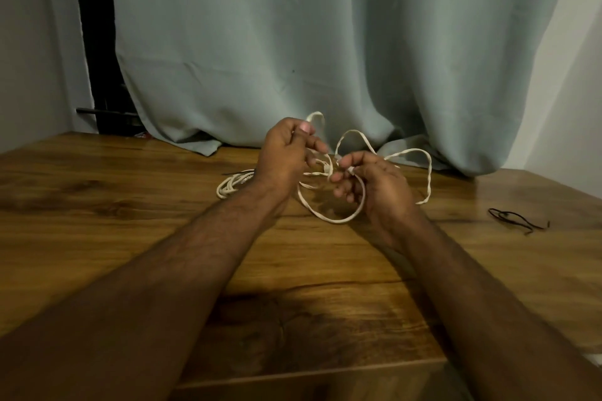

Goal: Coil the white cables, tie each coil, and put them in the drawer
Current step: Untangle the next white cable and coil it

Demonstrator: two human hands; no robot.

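From the head view, the loose white braided cable [329, 216] held above the brown wooden desk [130, 192] may spring apart or tangle, since its loops splay far and right untied. The left hand [286, 159] has a closed grip pinching one loop; the right hand [368, 182] curls round another near the connector.
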